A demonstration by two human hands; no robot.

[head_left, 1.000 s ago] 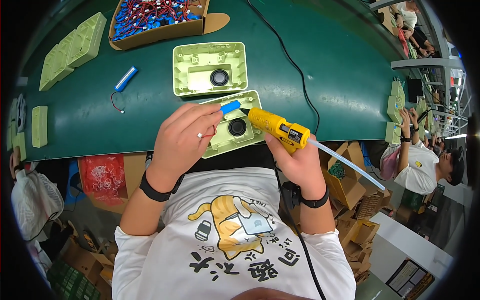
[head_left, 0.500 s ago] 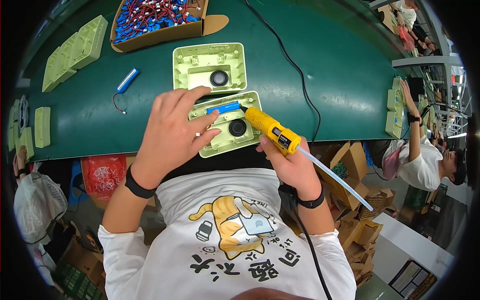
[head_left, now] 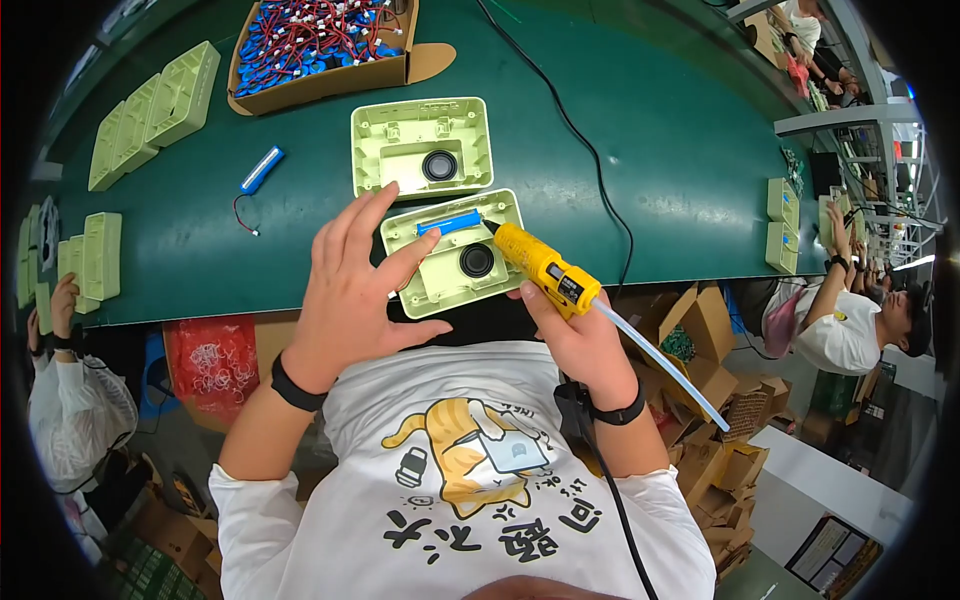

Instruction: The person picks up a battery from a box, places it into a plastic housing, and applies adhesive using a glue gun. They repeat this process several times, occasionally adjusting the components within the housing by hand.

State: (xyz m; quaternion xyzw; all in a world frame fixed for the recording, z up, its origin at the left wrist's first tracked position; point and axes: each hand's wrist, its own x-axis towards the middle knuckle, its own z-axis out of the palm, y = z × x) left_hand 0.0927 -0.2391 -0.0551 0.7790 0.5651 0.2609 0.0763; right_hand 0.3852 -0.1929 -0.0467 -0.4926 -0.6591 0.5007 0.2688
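A blue cylindrical battery (head_left: pixel 450 222) lies in the upper compartment of a light-green plastic housing (head_left: pixel 432 292), which also carries a round black speaker (head_left: pixel 476 261). My left hand (head_left: pixel 348 285) is open with fingers spread, its index fingertip touching the battery's left end. In my right hand (head_left: pixel 580 342) is a yellow hot glue gun (head_left: pixel 540 262). Its dark nozzle is at the battery's right end; whether they touch I cannot tell. A long translucent glue stick (head_left: pixel 665 368) sticks out of the gun's back. Just beyond lies a second green housing (head_left: pixel 368 135) with its own speaker.
A loose battery (head_left: pixel 262 170) with a red wire lies left on the green table (head_left: pixel 690 200). Behind stands a cardboard box (head_left: pixel 330 85) of wired batteries. A black cable (head_left: pixel 590 150) crosses the tabletop. Green housings (head_left: pixel 183 95) sit far left; co-workers flank both sides.
My left hand's thumb and fingers have spread wider, while its index finger stays at the battery. The glue gun remains at the battery's right end. A co-worker's hand at left reaches green housings.
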